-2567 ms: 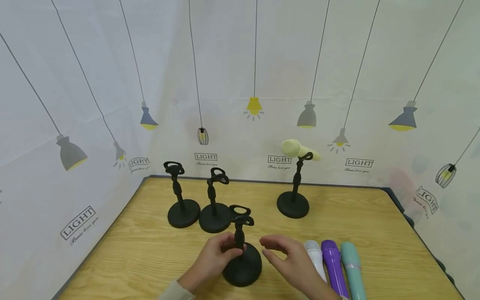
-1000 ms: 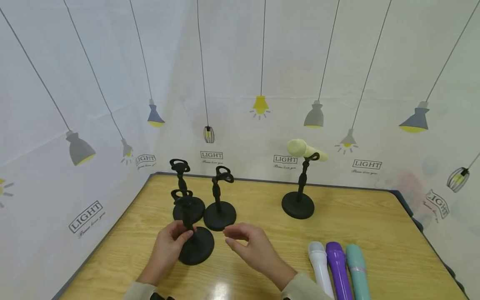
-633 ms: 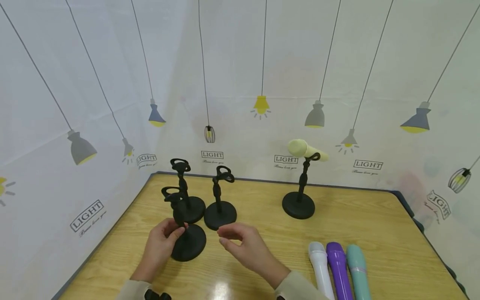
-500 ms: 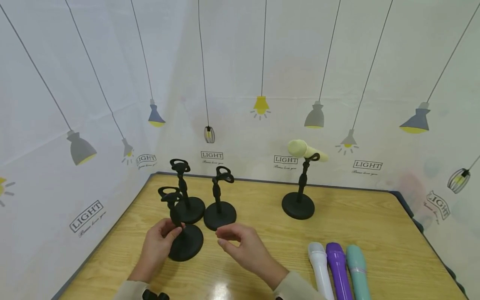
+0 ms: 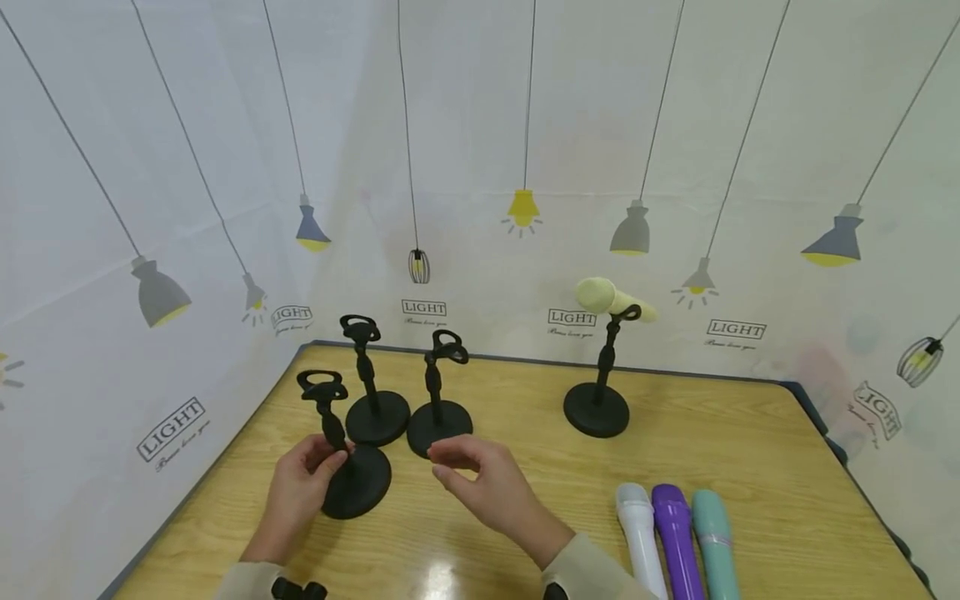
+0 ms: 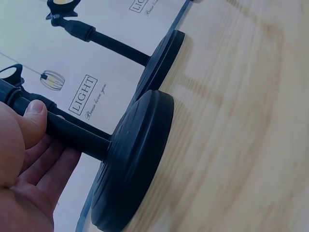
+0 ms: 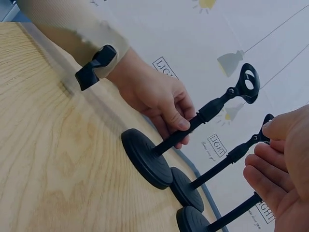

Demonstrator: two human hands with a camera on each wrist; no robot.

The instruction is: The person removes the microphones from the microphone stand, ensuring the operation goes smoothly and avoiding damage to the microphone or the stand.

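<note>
My left hand (image 5: 294, 487) pinches the pole of a black microphone stand (image 5: 358, 485), thumb on one side and fingers behind. In the left wrist view its round base (image 6: 140, 164) sits right at the wooden tabletop, and its clip is mostly out of frame. Two more black stands are behind it, one at the back left (image 5: 377, 419) and one to its right (image 5: 441, 427), both with vacant clips. My right hand (image 5: 495, 492) is held in front of the right one, fingers loosely curved and nothing between them; in the right wrist view its fingers (image 7: 268, 169) overlap a stand's top.
At the back right a fourth stand (image 5: 596, 410) bears a pale yellow microphone (image 5: 611, 298). White (image 5: 640, 533), purple (image 5: 677, 533) and mint green (image 5: 715, 533) microphones lie side by side at the front right. A lamp-printed backdrop (image 5: 465, 108) encloses the wooden table (image 5: 525, 550).
My left hand has carried the stand leftward from the front middle to the left, in front of the back-left stand. My right hand has followed leftward, away from the microphones, still holding nothing.
</note>
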